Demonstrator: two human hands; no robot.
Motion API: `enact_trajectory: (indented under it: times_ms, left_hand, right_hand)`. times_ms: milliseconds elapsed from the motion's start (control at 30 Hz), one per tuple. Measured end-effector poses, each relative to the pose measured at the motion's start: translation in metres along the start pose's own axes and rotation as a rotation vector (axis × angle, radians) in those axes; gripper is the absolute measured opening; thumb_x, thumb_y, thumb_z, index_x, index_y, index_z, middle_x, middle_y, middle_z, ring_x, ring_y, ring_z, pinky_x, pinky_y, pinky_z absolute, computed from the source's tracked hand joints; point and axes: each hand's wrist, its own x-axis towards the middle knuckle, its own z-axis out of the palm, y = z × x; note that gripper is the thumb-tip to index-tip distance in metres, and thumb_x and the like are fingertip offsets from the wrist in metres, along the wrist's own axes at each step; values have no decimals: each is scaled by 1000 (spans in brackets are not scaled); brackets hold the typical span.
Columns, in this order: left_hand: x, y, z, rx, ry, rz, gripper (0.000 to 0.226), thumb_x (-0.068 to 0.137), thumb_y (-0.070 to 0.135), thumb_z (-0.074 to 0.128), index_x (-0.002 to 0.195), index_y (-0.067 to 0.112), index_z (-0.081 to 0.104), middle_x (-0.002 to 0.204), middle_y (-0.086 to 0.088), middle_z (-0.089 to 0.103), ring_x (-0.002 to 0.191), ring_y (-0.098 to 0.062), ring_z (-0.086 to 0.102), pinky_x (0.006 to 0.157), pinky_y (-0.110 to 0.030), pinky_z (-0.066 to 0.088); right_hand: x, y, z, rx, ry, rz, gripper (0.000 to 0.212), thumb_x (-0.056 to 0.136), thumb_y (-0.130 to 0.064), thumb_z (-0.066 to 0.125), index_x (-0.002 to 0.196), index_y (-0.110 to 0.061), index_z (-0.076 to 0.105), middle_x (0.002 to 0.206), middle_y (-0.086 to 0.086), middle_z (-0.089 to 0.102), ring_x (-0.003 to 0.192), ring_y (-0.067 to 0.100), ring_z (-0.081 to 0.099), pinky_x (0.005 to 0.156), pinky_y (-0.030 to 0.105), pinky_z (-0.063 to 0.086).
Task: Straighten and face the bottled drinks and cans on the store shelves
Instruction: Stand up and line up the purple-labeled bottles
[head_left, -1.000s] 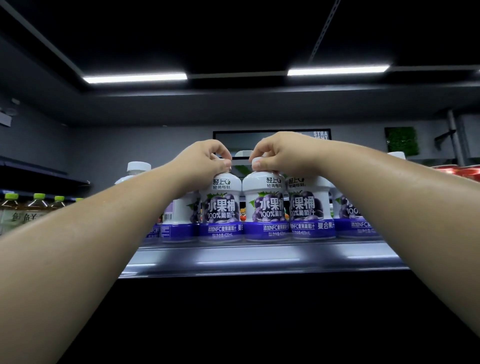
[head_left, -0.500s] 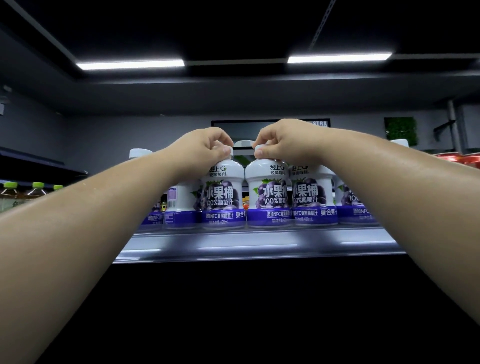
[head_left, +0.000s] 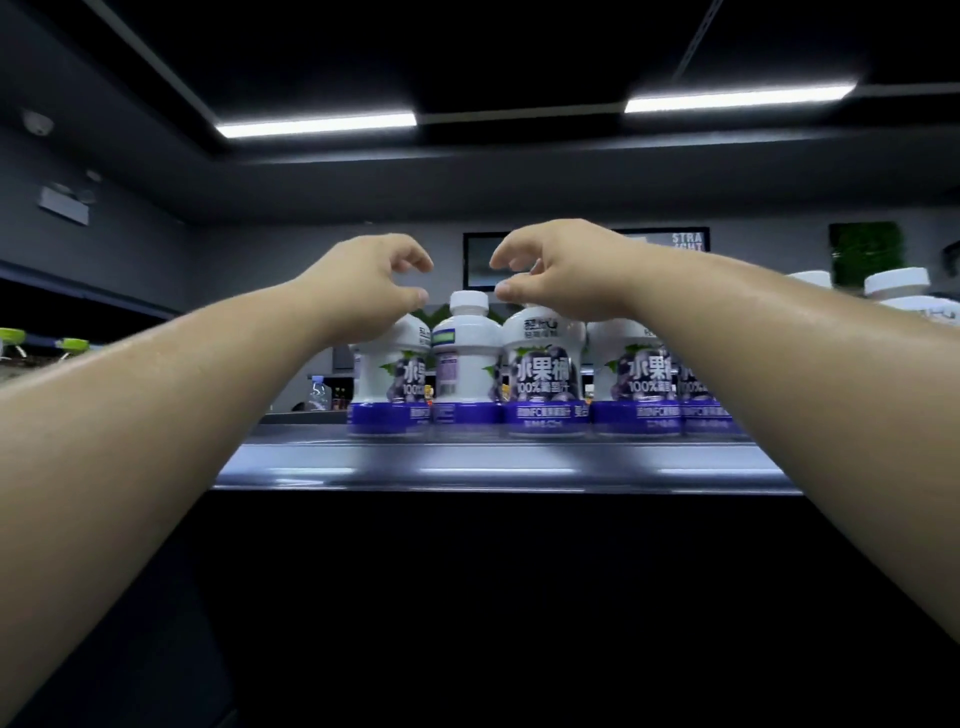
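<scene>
A row of white grape-juice bottles with purple bases stands on the top shelf (head_left: 498, 467). One bottle (head_left: 543, 379) faces forward with its label showing, below my right hand (head_left: 561, 275). Left of it a bottle (head_left: 465, 364) stands turned, showing its back label and white cap. Another bottle (head_left: 395, 374) at the left sits partly behind my left hand (head_left: 363, 280). Both hands hover just above the caps with fingers curled apart, holding nothing. More bottles (head_left: 644, 379) continue to the right behind my right forearm.
Green-capped bottles (head_left: 72, 344) sit on a shelf at far left. White caps of more bottles (head_left: 896, 283) rise at far right. The shelf's metal front edge runs across the view, with dark space below it. Ceiling light strips glow overhead.
Both hands have let go of the bottle caps and lifted slightly with fingers apart. The view has shifted left, bringing a back-facing bottle between the hands.
</scene>
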Motion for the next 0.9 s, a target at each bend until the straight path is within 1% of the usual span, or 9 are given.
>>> enact_trajectory:
  times_ms: [133,200,300,467,567,667,767,833,900]
  left_hand:
    - [0,-18,-3,-33,-36,-50,32,92,28,62,124,28,61,130,-4,60,114,-22,56,95,-34,45]
    - [2,-21,-1,-26,-56,-43,31,92,28,62,123,28,61,130,-3,60,111,-22,56,90,-29,43]
    - [5,-24,2,-14,-52,-25,30,92,29,63,122,27,62,131,0,59,110,-19,54,87,-27,39]
    - [10,-30,8,-34,-16,-12,30,91,35,65,119,25,62,126,2,61,101,-15,50,87,-29,40]
    - [11,-33,11,-36,-6,-1,30,91,36,65,118,25,61,128,2,60,105,-17,52,86,-28,40]
    - [13,-36,12,-59,-27,-3,37,86,43,69,118,25,59,126,0,60,101,-17,54,86,-30,43]
    - [11,-37,15,-87,-75,-6,59,72,53,80,117,26,55,117,-2,58,100,-21,56,78,-30,43]
    - [8,-38,16,-97,-84,-7,66,67,51,84,120,26,53,115,-2,56,97,-21,55,69,-30,43]
    - [7,-40,16,-107,-72,5,67,68,48,85,123,26,54,117,-1,57,99,-21,54,71,-29,43]
  right_hand:
    - [17,-18,15,-45,-63,4,43,95,-47,62,133,-29,57,123,-4,63,105,17,61,83,29,44]
    - [24,-24,21,-82,-81,12,43,94,-49,61,133,-31,56,122,-4,63,104,17,60,85,31,44]
    - [33,-30,27,-130,-74,42,44,94,-49,60,134,-31,55,130,-3,62,109,18,57,88,30,41]
    - [42,-40,30,-241,-125,85,44,99,-45,53,138,-25,55,138,0,58,123,21,53,88,30,38]
    - [44,-46,32,-293,-141,101,38,101,-40,51,132,-20,61,132,3,61,117,24,56,93,34,43]
    - [47,-50,34,-325,-133,124,33,101,-38,52,124,-20,65,123,4,65,109,25,59,85,33,45]
    - [52,-54,39,-364,-126,147,30,98,-38,57,115,-16,65,110,7,66,100,27,61,76,33,46]
    - [55,-55,43,-400,-106,153,29,95,-39,61,108,-14,63,103,8,66,95,28,62,77,35,50]
    - [58,-54,47,-404,-73,156,27,94,-39,63,104,-14,61,101,8,65,92,28,61,77,36,52]
